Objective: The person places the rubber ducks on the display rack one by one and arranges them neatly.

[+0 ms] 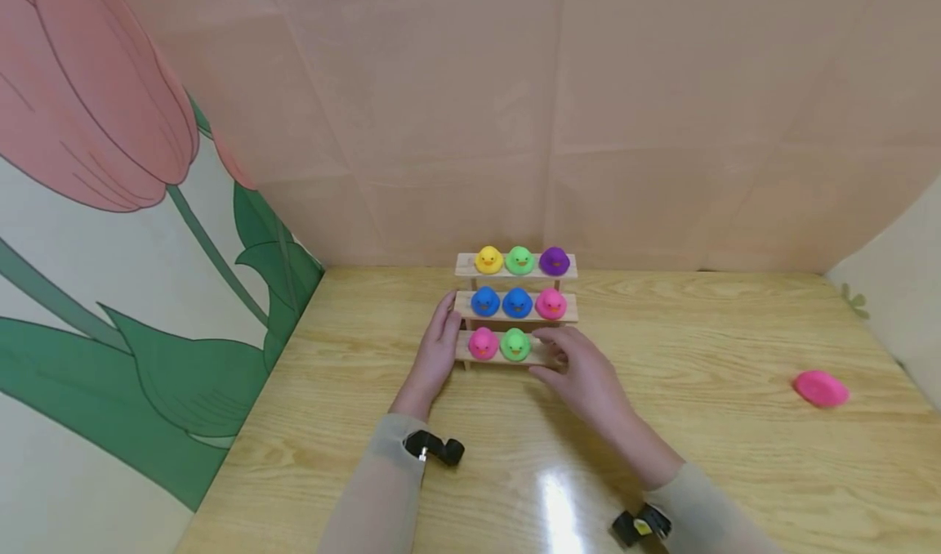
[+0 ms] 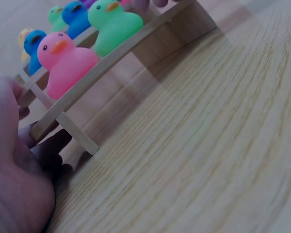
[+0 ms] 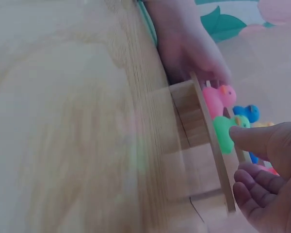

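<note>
A three-tier wooden stand (image 1: 547,355) holds small rubber ducks. On its front tier sit a pink duck (image 1: 483,343) and a green duck (image 1: 515,345). Two blue ducks and a pink duck (image 1: 551,303) line the middle tier; a yellow duck (image 1: 488,260), a green one and a purple duck (image 1: 555,261) are on the back tier. My left hand (image 1: 439,346) grips the stand's left end, some fingers reaching beneath the front shelf in the left wrist view. Over the front tier's right end, my right hand (image 1: 584,374) has relaxed fingers beside the green duck, holding nothing.
A bright pink rounded object (image 1: 821,388) lies on the wooden table (image 1: 706,341) far to the right. Behind the stand rises a plain pinkish backdrop (image 1: 441,129). A wall with a tulip picture (image 1: 110,104) borders the table's left side.
</note>
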`<action>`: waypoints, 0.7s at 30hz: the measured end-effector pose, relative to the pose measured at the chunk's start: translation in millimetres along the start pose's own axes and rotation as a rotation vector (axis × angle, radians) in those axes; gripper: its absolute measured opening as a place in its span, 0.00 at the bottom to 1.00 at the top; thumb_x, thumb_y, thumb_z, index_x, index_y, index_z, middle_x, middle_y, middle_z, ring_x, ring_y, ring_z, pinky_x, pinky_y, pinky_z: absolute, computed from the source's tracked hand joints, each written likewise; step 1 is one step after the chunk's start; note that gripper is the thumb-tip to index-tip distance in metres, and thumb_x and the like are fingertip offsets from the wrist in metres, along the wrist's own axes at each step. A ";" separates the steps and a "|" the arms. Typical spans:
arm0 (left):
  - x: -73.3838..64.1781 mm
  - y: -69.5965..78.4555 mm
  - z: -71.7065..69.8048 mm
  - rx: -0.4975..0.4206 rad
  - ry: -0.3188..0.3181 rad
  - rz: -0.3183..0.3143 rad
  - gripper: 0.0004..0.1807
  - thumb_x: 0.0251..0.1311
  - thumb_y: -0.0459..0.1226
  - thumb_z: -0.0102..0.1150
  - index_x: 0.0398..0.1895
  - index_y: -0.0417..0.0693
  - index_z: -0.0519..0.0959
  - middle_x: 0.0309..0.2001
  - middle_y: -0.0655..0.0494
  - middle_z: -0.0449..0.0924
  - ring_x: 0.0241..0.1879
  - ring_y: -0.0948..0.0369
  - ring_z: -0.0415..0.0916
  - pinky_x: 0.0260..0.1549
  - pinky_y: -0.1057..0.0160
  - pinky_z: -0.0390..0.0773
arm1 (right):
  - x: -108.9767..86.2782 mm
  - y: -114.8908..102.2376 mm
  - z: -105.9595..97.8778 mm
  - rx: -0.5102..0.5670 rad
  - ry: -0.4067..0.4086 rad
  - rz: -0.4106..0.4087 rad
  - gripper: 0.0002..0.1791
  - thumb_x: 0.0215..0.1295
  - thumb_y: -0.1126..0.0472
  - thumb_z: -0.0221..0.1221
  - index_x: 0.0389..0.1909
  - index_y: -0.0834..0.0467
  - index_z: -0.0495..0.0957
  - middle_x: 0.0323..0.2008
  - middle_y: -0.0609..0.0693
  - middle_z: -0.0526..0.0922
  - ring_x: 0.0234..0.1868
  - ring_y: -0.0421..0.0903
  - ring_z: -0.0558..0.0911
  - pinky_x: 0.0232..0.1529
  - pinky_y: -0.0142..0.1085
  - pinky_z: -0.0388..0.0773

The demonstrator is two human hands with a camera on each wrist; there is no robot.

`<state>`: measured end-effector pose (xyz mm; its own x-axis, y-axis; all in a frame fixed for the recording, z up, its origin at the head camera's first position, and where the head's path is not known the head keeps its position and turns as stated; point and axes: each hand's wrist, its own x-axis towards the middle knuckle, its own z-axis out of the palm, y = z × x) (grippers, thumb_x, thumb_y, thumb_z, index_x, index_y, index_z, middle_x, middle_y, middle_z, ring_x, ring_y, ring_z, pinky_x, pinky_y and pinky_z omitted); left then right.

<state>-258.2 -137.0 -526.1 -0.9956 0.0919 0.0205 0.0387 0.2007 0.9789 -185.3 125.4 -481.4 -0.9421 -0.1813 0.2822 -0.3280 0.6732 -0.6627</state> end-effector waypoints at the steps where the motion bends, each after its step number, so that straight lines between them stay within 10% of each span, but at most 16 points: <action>1: 0.1 0.2 0.1 0.002 0.000 -0.001 0.34 0.86 0.64 0.39 0.90 0.73 0.57 0.87 0.58 0.58 0.86 0.51 0.53 0.83 0.40 0.53 | -1.9 1.6 -2.5 0.000 0.004 0.002 0.30 0.65 0.63 0.80 0.66 0.57 0.84 0.56 0.56 0.87 0.53 0.55 0.86 0.55 0.55 0.87; 21: -1.2 2.4 1.2 0.012 -0.008 -0.017 0.34 0.87 0.64 0.38 0.90 0.76 0.56 0.87 0.61 0.57 0.86 0.52 0.52 0.83 0.39 0.53 | -39.0 60.9 -90.9 -0.145 0.167 -0.032 0.30 0.68 0.61 0.78 0.69 0.61 0.81 0.56 0.62 0.87 0.51 0.62 0.85 0.50 0.62 0.84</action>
<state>-256.8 -135.4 -524.0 -0.9954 0.0958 0.0020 0.0226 0.2139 0.9766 -162.2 238.7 -469.7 -0.9029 -0.0912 0.4201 -0.3326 0.7675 -0.5481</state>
